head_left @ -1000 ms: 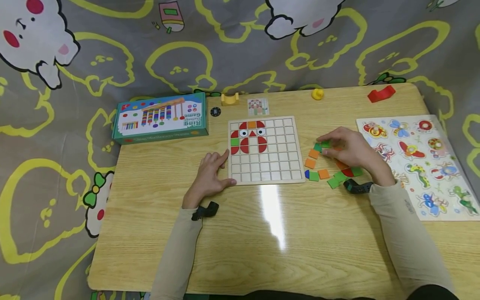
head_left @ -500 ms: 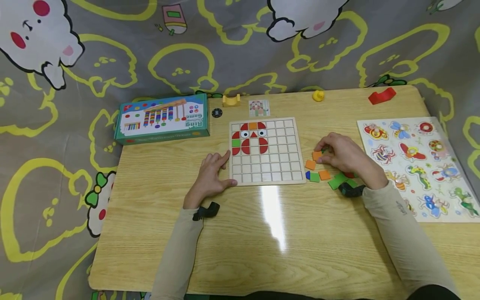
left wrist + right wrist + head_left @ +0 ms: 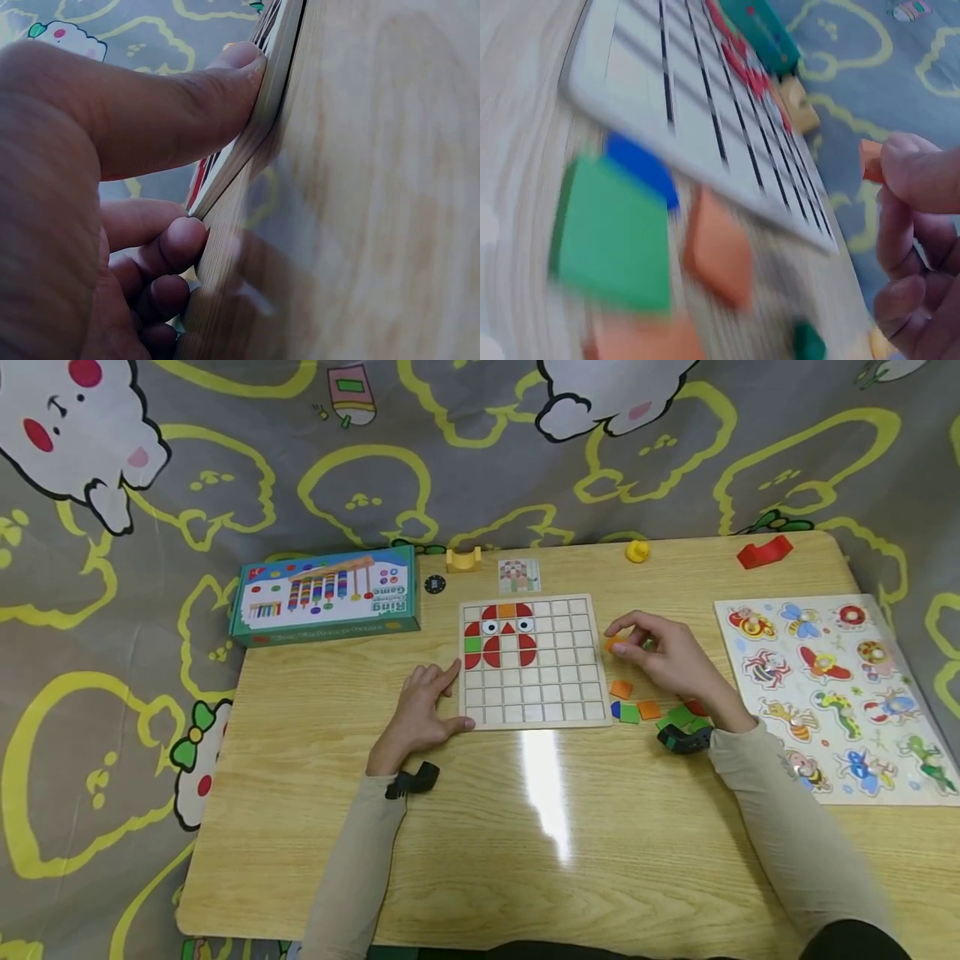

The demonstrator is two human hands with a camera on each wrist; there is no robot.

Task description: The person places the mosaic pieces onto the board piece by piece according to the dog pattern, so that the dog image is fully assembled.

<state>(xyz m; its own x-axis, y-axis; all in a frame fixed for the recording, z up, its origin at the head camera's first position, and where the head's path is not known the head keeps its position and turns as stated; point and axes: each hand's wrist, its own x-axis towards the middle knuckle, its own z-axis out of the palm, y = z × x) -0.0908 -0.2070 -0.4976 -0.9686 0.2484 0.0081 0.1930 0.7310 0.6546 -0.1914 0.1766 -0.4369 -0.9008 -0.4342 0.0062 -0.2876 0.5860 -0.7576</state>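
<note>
In the head view, my right hand pinches an orange tile between thumb and fingertips, just off the right edge of a wooden grid board. My left hand rests at the board's left side, thumb by the near corner and index finger on the edge, spread apart. Red, orange, green and eye-marked tiles form a partial figure in the board's upper left cells. Loose tiles lie beside the board: an orange tile, a green tile and a blue piece among them.
Behind the board lie a picture card, a black disc, a yellow arch block and a boxed ring game. A yellow duck, a red block and an insect puzzle board are toward the right.
My right hand has moved left from the loose tiles toward the board, picking up an orange tile on the way. My left hand has stayed at the board's edge.
</note>
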